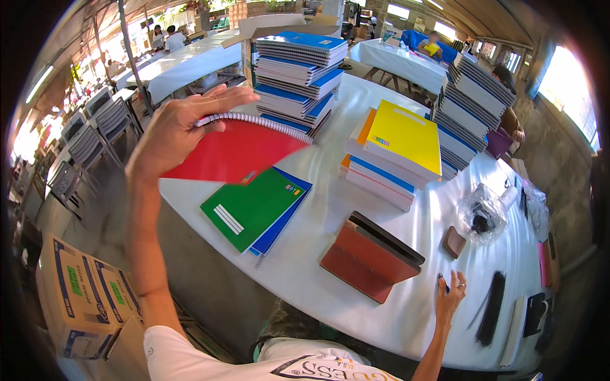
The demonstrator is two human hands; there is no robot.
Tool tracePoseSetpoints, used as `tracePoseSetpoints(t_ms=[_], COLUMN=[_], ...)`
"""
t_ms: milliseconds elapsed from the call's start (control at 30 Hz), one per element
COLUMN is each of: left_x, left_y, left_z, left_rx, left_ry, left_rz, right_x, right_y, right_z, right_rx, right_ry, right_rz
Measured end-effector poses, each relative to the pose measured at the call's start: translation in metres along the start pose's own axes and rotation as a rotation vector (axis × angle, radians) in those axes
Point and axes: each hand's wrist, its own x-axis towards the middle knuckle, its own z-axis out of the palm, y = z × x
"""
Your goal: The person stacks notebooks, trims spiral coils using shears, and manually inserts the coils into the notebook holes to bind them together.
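Observation:
My left hand (181, 124), raised at the left, grips a red spiral notebook (238, 152) by its coil edge. The notebook tilts over a green notebook (248, 213), which lies on a blue spiral notebook (287, 202) at the table's near left edge. My right hand (452, 293) rests low on the table at the right. Its thumb and fingers are around a small dark object (442, 283), too small to name for sure. A brown leather-like folding case (368, 260) stands tilted between my hands, and a small brown wallet-like item (454, 242) lies beyond my right hand.
Tall stacks of blue spiral notebooks (295, 76) and grey-coiled notebooks (467, 108) flank a pile with a yellow notebook (406, 140). Clear plastic bags (483, 214) and a black bristle strip (490, 311) lie at the right. Cardboard boxes (86, 298) stand lower left; people sit farther back.

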Motion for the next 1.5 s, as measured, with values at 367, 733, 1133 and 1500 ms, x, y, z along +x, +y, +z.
tracePoseSetpoints(t_ms=[367,733,1133,1500], left_x=[0.016,-0.082,0.037,0.194], left_y=[0.049,-0.056,-0.006,0.045], left_z=[0.049,0.156,0.245,0.346], left_rx=[0.081,0.257,0.158,0.151], left_ry=[-0.653,-0.368,-0.107,-0.364], left_rz=[0.414,-0.523,-0.007,0.114], right_x=[0.068,0.068,0.024,0.029], right_y=[-0.324,-0.404,-0.261,-0.164], right_z=[-0.024,0.075,-0.032,-0.095], right_rx=[1.121,1.695,1.295,0.969], right_ry=[-0.508,-0.991,-0.908,-0.753], right_rz=[-0.358,0.652,-0.354,-0.409])
